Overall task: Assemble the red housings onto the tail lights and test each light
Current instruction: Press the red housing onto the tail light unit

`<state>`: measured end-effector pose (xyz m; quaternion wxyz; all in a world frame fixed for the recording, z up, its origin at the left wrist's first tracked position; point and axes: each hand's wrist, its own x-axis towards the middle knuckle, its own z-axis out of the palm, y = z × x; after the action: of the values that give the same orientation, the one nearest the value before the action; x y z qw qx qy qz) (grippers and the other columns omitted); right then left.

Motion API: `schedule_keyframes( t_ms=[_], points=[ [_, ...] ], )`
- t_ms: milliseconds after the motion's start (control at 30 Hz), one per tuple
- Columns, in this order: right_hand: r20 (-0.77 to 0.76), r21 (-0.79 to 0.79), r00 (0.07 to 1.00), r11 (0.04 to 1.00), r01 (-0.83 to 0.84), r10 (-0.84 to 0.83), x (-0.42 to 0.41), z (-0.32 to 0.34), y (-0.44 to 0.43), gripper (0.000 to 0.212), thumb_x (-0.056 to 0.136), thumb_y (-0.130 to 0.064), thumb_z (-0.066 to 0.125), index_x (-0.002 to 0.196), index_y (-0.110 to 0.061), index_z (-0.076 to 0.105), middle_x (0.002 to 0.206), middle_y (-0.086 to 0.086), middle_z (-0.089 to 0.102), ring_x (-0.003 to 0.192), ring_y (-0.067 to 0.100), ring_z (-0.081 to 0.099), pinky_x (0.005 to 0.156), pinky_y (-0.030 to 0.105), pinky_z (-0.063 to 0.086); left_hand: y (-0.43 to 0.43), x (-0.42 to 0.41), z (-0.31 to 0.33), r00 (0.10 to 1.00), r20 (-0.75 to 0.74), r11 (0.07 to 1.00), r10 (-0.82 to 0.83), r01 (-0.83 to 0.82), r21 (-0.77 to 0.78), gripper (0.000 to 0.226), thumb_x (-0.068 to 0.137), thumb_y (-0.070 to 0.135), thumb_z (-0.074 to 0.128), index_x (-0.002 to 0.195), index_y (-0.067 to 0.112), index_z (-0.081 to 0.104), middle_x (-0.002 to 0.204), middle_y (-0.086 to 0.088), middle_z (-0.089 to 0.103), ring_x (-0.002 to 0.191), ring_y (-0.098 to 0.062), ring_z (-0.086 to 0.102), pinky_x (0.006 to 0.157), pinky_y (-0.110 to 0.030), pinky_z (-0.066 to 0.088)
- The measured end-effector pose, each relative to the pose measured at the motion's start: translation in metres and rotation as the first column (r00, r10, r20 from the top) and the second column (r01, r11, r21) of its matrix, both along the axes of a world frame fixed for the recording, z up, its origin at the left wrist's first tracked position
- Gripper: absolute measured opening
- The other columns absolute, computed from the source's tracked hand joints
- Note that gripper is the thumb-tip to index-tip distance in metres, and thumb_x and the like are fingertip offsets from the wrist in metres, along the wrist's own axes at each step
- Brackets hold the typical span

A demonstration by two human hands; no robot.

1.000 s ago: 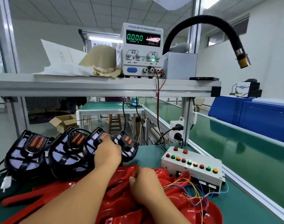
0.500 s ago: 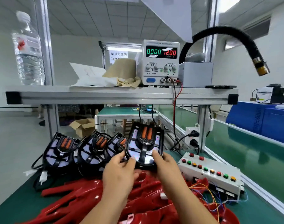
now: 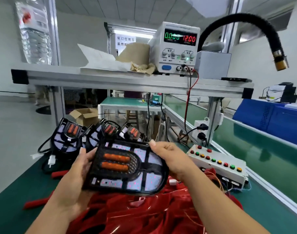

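Above the green-topped desk (image 3: 17,191) and its heap of glossy red plastic housings (image 3: 144,215) at bottom centre, you hold one black oval tail light with two orange bars (image 3: 127,168) mid-frame.
Your left hand (image 3: 80,169) has its grip clamped on the light's left end; your right hand (image 3: 171,157) pinches its upper right edge. Three more black tail lights (image 3: 70,137) lean at centre left, and the white push-button box (image 3: 217,164) sits at the right.

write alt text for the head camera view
A left hand and right hand hold a flat black tail light with two orange strips above a pile of glossy red plastic housings. More black tail lights stand behind, and a white box of coloured buttons lies to the right.
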<state>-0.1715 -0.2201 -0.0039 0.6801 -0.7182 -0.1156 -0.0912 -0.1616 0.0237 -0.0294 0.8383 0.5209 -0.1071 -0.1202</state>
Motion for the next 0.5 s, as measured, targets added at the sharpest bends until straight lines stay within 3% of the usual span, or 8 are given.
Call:
schedule_keyframes(
  t_ms=[100,167,267,333,400,500],
  points=[
    [-0.081,-0.066,0.996,0.997,-0.044,0.039,0.001,-0.003,0.010,0.034,0.090,-0.038,0.056,0.078,-0.011,0.074,0.083,0.004,0.073,0.073,0.014,0.065,0.070,0.026,0.051,0.007,0.002,-0.005,0.981,-0.089,0.983,-0.171,0.175,0.046,0.048,0.081,0.053,0.052,0.099,0.018,0.078,0.109,-0.018,0.073,0.095,-0.036,0.072,0.065,-0.046,0.061],
    [-0.070,-0.110,0.998,0.994,0.001,-0.008,0.003,-0.002,0.015,0.033,0.095,-0.034,0.056,0.073,-0.019,0.075,0.078,0.000,0.074,0.069,0.009,0.064,0.067,0.024,0.052,0.009,0.003,-0.008,0.976,-0.106,0.981,-0.189,0.193,0.024,0.036,0.078,0.041,0.058,0.093,0.016,0.079,0.106,-0.021,0.073,0.089,-0.039,0.073,0.060,-0.048,0.059],
    [-0.023,-0.166,0.963,0.951,0.260,-0.268,0.003,0.001,0.006,0.036,0.095,-0.040,0.057,0.076,-0.014,0.073,0.075,0.009,0.067,0.070,0.016,0.056,0.070,0.033,0.046,0.008,0.007,-0.012,0.984,-0.096,0.988,-0.148,0.144,-0.045,0.036,0.081,0.032,0.058,0.107,0.013,0.074,0.111,-0.022,0.071,0.090,-0.040,0.072,0.059,-0.046,0.059],
    [0.060,-0.379,0.919,0.843,0.382,-0.389,-0.006,0.003,-0.016,0.035,0.093,-0.040,0.061,0.071,-0.012,0.065,0.063,-0.001,0.060,0.059,0.011,0.052,0.064,0.027,0.044,0.006,0.010,-0.015,0.988,-0.120,0.987,-0.099,0.082,-0.139,0.042,0.082,0.031,0.057,0.116,0.009,0.068,0.112,-0.022,0.071,0.091,-0.038,0.072,0.061,-0.046,0.061],
    [-0.015,-0.672,0.945,0.703,0.233,-0.328,-0.022,0.002,-0.031,0.029,0.089,-0.039,0.067,0.067,-0.020,0.062,0.053,-0.012,0.058,0.048,-0.003,0.050,0.052,0.014,0.041,0.004,0.013,-0.018,0.988,-0.143,0.975,-0.054,0.021,-0.223,0.046,0.082,0.031,0.057,0.121,0.009,0.063,0.112,-0.021,0.071,0.092,-0.038,0.072,0.062,-0.047,0.061],
    [-0.185,-0.889,0.957,0.454,-0.066,-0.223,-0.037,-0.013,-0.033,0.020,0.081,-0.047,0.072,0.073,-0.030,0.067,0.069,-0.015,0.065,0.063,-0.005,0.058,0.057,0.012,0.043,0.000,0.015,-0.020,0.993,-0.121,0.969,-0.001,-0.029,-0.246,0.044,0.083,0.031,0.057,0.122,0.011,0.062,0.109,-0.018,0.072,0.090,-0.035,0.073,0.060,-0.043,0.060]
  ],
)
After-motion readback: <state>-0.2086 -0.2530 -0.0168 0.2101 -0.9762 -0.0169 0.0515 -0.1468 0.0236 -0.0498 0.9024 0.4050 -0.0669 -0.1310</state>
